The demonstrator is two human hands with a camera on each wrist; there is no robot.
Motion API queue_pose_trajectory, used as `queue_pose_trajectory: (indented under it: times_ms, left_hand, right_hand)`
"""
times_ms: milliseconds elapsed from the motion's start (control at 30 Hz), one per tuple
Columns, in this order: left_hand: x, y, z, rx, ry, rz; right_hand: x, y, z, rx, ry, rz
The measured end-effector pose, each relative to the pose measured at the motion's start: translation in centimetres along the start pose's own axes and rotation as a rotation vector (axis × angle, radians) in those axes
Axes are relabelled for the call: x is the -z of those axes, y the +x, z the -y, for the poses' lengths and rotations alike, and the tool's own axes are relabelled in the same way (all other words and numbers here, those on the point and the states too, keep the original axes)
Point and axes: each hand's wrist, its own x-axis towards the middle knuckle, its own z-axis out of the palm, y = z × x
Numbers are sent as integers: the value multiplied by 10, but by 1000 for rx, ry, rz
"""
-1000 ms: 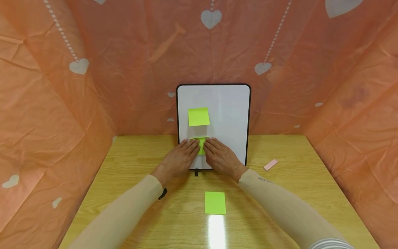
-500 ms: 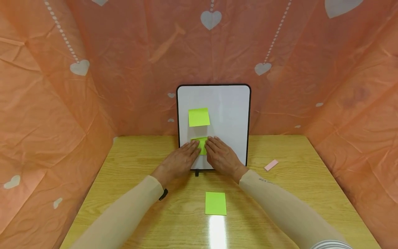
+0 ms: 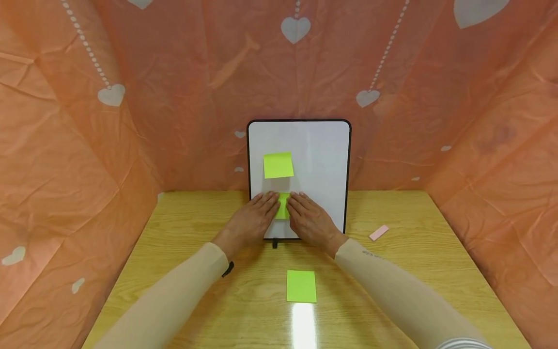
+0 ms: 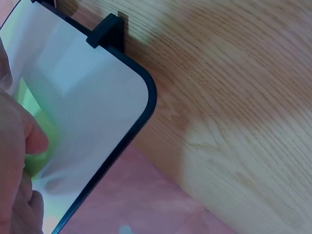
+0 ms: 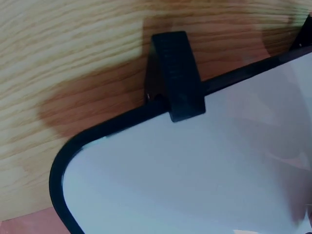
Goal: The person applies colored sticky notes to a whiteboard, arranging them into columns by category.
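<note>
A white board (image 3: 322, 155) with a black frame stands upright at the back of the table. On its lower left part, a lime green sticky note (image 3: 283, 207) lies under the fingertips of both hands. My left hand (image 3: 250, 220) presses the note's left side with extended fingers, covering its upper left corner. Opposite it, my right hand (image 3: 311, 220) rests on the right side, fingers also straight. Higher up the board is a second green sticky note (image 3: 278, 166). The left wrist view shows the thumb over the lower note (image 4: 41, 114); the right hand is mostly outside the right wrist view.
Black feet (image 5: 178, 75) hold the board's bottom edge. A green sticky note pad (image 3: 301, 286) lies on the wooden table (image 3: 244, 310), in front of the board. To the board's right is a small pink block (image 3: 379, 232). Orange cloth (image 3: 196, 121) hangs behind and at both sides.
My left fingers have slid slightly upward over the lower note's upper left corner, whose top edge showed before. The right hand has stayed nearly in place.
</note>
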Motion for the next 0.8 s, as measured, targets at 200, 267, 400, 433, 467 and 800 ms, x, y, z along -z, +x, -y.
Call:
queue_pose_trajectory:
  times_ms: [200, 267, 400, 433, 467, 800]
  left_hand:
    - [0, -1, 1, -3, -32, 17]
    - [1, -1, 2, -1, -40, 12]
    - [2, 0, 2, 7, -24, 9]
    - [2, 0, 2, 9, -17, 10]
    - [1, 0, 3, 13, -13, 9]
    - [-1, -4, 6, 14, 8, -42]
  right_hand:
    - [1, -2, 3, -23, 18, 0]
    - [0, -3, 4, -30, 18, -6]
    - [-3, -2, 8, -29, 13, -14]
    - [-3, -1, 9, -29, 14, -14]
    - [-2, 0, 9, -27, 12, -16]
    - [-1, -3, 12, -26, -14, 41]
